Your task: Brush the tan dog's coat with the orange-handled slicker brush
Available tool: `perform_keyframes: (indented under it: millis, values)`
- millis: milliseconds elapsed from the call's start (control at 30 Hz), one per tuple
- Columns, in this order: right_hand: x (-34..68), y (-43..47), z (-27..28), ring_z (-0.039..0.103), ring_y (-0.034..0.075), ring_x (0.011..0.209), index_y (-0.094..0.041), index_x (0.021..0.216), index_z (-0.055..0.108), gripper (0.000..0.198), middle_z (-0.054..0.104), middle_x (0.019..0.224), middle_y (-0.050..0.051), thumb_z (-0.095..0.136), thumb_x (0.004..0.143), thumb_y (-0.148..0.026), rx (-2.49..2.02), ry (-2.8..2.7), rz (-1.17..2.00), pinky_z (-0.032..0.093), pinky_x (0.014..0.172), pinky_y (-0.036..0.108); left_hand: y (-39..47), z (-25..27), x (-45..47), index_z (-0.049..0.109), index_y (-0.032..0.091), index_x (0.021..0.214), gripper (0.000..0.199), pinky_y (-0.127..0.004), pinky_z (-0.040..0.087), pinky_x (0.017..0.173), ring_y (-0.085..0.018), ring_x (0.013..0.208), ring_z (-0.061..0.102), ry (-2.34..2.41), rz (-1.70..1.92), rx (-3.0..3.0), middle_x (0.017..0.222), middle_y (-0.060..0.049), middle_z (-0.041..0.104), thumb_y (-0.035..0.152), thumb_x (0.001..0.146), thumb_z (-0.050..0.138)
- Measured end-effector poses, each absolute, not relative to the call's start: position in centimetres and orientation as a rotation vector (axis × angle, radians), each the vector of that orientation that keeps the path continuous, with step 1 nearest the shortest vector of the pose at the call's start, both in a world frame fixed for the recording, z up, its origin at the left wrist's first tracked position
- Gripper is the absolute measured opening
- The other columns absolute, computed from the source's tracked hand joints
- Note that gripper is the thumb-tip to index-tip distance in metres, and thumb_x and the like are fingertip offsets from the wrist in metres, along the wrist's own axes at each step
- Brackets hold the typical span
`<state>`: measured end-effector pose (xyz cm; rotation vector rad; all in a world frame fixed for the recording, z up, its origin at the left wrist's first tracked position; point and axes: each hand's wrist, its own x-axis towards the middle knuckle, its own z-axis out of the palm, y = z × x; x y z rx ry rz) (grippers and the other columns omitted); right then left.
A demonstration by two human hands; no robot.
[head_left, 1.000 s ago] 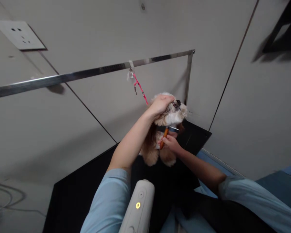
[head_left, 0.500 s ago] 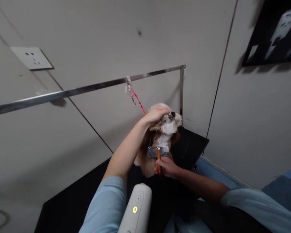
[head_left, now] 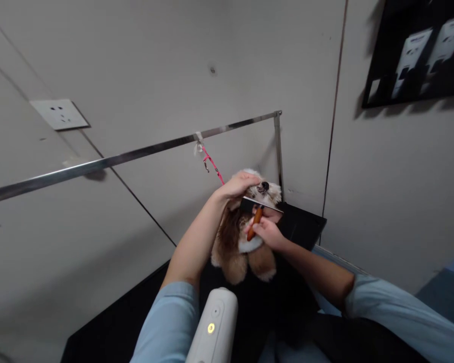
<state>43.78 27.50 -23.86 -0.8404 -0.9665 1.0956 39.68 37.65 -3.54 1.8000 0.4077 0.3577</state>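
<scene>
A fluffy brown-and-white dog (head_left: 230, 239) sits on a black table (head_left: 147, 307), its nose turned to the right. My left hand (head_left: 239, 185) lies over the top of its head, fingers curved round toward the muzzle and gripping it. In my right hand (head_left: 269, 234) is a slicker brush (head_left: 254, 224), held by its orange-brown wooden handle. The shiny metal back of the brush head faces me, just under the dog's chin and in front of its throat. Its bristles are hidden, so contact with the fur cannot be made out.
A metal bar (head_left: 151, 151) crosses behind the dog, joined to an upright post (head_left: 279, 156). From it a pink leash (head_left: 212, 162) runs to the dog. A pale grey device (head_left: 214, 327) juts up in front of me. Behind are a wall and a socket (head_left: 60, 114).
The brush has risen from the dog's chest to under its chin, and its head has tilted. My left hand stays on the dog's head. The camera view has shifted slightly.
</scene>
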Motion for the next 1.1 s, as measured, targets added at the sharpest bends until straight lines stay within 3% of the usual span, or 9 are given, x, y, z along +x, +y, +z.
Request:
perform_keyframes:
  millis: [167,233,333,400,500,600,767,967,1100]
  values:
    - [42.7,26.8,-25.6,0.059,0.013,0.050,-0.020,0.077,0.050,0.050,0.065,0.060,-0.001,0.070,0.073,-0.065,-0.999,-0.901,1.333,0.045,0.049,0.025,38.3,-3.7,39.2,0.066,0.012,0.059,0.021,-0.023,0.039,0.057,-0.010,0.054,0.053,0.328,0.359,1.848,0.061,-0.003,0.063,0.027,0.072,0.074]
    - [42.6,26.3,-25.5,0.061,0.014,0.053,-0.020,0.080,0.051,0.051,0.067,0.063,0.000,0.069,0.073,-0.067,-0.914,-0.973,1.351,0.047,0.051,0.026,38.4,-3.8,39.0,0.067,0.012,0.060,0.023,-0.023,0.041,0.058,-0.010,0.055,0.054,0.316,0.371,1.842,0.061,-0.003,0.064,0.031,0.069,0.076]
    - [43.8,26.6,-23.4,0.067,0.014,0.068,-0.020,0.084,0.055,0.045,0.072,0.076,0.002,0.073,0.074,-0.059,-0.812,-1.055,1.097,0.053,0.065,0.028,38.5,-3.7,38.8,0.067,0.012,0.057,0.026,-0.023,0.040,0.056,-0.010,0.053,0.053,0.335,0.412,1.815,0.058,-0.003,0.063,0.035,0.063,0.078]
    - [44.1,27.2,-22.8,0.066,0.013,0.067,-0.019,0.081,0.056,0.040,0.071,0.075,0.002,0.075,0.075,-0.054,-0.894,-1.000,0.995,0.051,0.063,0.025,38.4,-3.6,38.8,0.068,0.012,0.058,0.025,-0.023,0.041,0.055,-0.011,0.053,0.054,0.362,0.454,1.780,0.059,-0.004,0.065,0.034,0.061,0.078]
    - [42.5,27.3,-25.0,0.059,0.011,0.052,-0.019,0.073,0.052,0.039,0.065,0.061,-0.001,0.071,0.080,-0.053,-1.074,-0.884,1.211,0.041,0.048,0.022,38.2,-3.6,38.7,0.069,0.014,0.060,0.020,-0.024,0.044,0.056,-0.013,0.053,0.057,0.398,0.518,1.718,0.061,-0.004,0.068,0.032,0.063,0.077]
    - [40.8,26.3,-27.1,0.059,0.012,0.048,-0.020,0.076,0.053,0.038,0.064,0.059,0.000,0.065,0.084,-0.054,-1.069,-0.807,1.522,0.041,0.046,0.022,37.8,-3.7,38.4,0.066,0.014,0.058,0.019,-0.025,0.046,0.056,-0.013,0.052,0.058,0.422,0.583,1.642,0.060,-0.004,0.068,0.029,0.068,0.073]
    - [42.3,26.6,-25.0,0.065,0.012,0.061,-0.019,0.082,0.056,0.031,0.071,0.070,0.001,0.074,0.080,-0.045,-0.984,-0.828,1.235,0.049,0.055,0.022,37.8,-4.0,38.2,0.067,0.013,0.062,0.016,-0.026,0.048,0.059,-0.014,0.054,0.060,0.423,0.749,1.530,0.062,-0.005,0.068,0.025,0.071,0.070]
    - [41.6,25.6,-26.5,0.061,0.012,0.050,-0.018,0.079,0.054,0.031,0.067,0.060,0.000,0.069,0.083,-0.046,-1.096,-0.763,1.660,0.044,0.047,0.021,38.9,-4.6,37.7,0.064,0.014,0.061,0.017,-0.029,0.050,0.063,-0.016,0.058,0.062,0.468,0.924,1.436,0.061,-0.003,0.065,0.025,0.073,0.070]
    - [42.4,26.1,-25.8,0.065,0.011,0.056,-0.017,0.081,0.057,0.028,0.070,0.066,0.000,0.071,0.082,-0.041,-0.995,-0.861,1.446,0.047,0.051,0.020,39.3,-4.7,37.2,0.061,0.015,0.064,0.020,-0.031,0.052,0.069,-0.018,0.066,0.065,0.480,1.012,1.378,0.064,-0.003,0.064,0.028,0.074,0.073]
